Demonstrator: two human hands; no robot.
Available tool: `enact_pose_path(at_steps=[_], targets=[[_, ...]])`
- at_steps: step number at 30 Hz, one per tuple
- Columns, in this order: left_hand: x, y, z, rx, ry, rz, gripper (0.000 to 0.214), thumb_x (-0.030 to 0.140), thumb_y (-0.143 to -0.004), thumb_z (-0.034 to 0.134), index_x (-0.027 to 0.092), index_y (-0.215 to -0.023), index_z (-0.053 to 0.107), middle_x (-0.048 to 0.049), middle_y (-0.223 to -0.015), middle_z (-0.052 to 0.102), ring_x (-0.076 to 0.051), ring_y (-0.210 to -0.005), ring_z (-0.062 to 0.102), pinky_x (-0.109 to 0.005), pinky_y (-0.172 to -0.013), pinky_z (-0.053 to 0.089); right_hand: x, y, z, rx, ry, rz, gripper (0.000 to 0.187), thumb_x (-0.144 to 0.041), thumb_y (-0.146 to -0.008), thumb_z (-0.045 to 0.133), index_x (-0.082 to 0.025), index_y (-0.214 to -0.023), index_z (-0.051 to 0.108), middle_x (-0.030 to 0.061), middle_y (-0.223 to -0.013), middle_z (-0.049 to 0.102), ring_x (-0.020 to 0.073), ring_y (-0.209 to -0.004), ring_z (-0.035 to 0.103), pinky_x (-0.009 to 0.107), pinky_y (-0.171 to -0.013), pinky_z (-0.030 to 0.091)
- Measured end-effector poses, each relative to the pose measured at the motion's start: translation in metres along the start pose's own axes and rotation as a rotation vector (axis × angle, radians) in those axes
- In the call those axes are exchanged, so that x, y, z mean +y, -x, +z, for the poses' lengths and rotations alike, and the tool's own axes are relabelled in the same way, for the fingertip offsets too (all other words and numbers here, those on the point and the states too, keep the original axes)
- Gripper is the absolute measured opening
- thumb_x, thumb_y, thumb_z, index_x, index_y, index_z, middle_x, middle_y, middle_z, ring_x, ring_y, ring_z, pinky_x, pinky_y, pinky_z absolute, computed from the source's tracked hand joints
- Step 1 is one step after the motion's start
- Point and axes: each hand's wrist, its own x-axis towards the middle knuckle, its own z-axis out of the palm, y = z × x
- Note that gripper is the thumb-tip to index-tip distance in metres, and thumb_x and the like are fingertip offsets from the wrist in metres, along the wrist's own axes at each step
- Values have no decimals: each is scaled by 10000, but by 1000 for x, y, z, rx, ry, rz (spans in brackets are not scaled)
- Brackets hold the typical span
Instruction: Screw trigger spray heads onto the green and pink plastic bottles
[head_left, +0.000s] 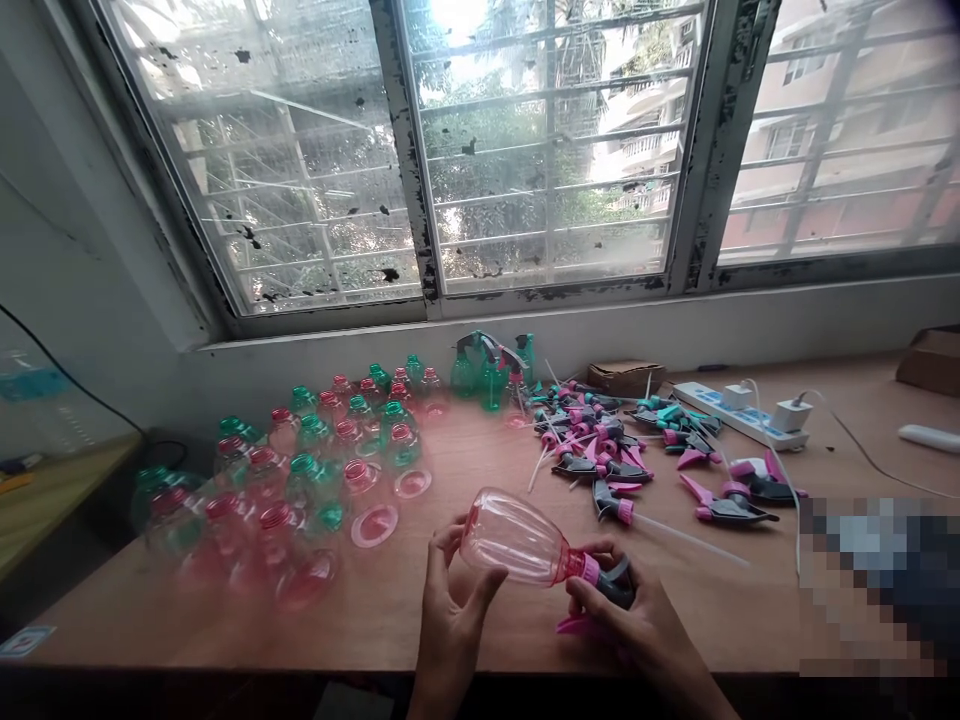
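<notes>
A clear pink spray bottle (pixel 516 538) lies sideways in the air above the table's front part, its base toward the left. Around that base my left hand (pixel 459 590) is closed, thumb in front. My right hand (pixel 630 605) grips the pink and black trigger spray head (pixel 611 580) at the bottle's neck. The pink collar sits against the neck; whether it is fully screwed on I cannot tell. Below the right hand a pink trigger (pixel 577 626) shows, partly hidden. Just beyond lies a loose spray head (pixel 621 510) with a long clear tube.
Several open pink and green bottles (pixel 364 480) stand at the left. Green bottles with spray heads (pixel 491 380) stand by the wall. A pile of loose spray heads (pixel 592 430) lies right of centre, near a white power strip (pixel 742 415) with cables. A cardboard box (pixel 626 376) sits behind.
</notes>
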Motion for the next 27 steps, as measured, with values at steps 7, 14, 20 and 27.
enact_pose_path(at_steps=[7, 14, 20, 27], targets=[[4, -2, -3, -117, -34, 92, 474, 325, -856, 709, 268, -1284, 512, -81, -1484, 475, -296, -1410, 409, -453, -1189, 280, -3, -3, -3, -3, -52, 16, 320, -466, -824, 725, -186, -935, 619, 9, -644, 713, 180, -592, 653, 264, -573, 519], [-4, -1, -1, -86, 77, 8, 580, 418, -827, 727, 237, -1311, 464, -128, -1474, 488, -317, -1415, 394, -496, -1191, 264, -1, -1, 0, -23, -31, 12, 324, -445, -802, 755, -183, -943, 625, -3, -632, 707, 178, -583, 658, 258, -570, 518], [5, -5, -2, -169, 47, 1, 531, 354, -854, 703, 288, -1344, 510, -74, -1482, 487, -304, -1346, 483, -435, -1134, 377, 0, -3, -4, -17, -53, 30, 359, -478, -828, 718, -182, -986, 592, 5, -646, 706, 178, -574, 643, 270, -561, 508], [4, -4, -2, -148, 18, -44, 699, 383, -755, 794, 270, -1371, 482, -95, -1436, 543, -328, -1374, 452, -452, -1153, 351, 3, -1, 0, -41, -27, 22, 368, -448, -788, 767, -181, -988, 612, 5, -680, 706, 187, -609, 659, 280, -575, 538]])
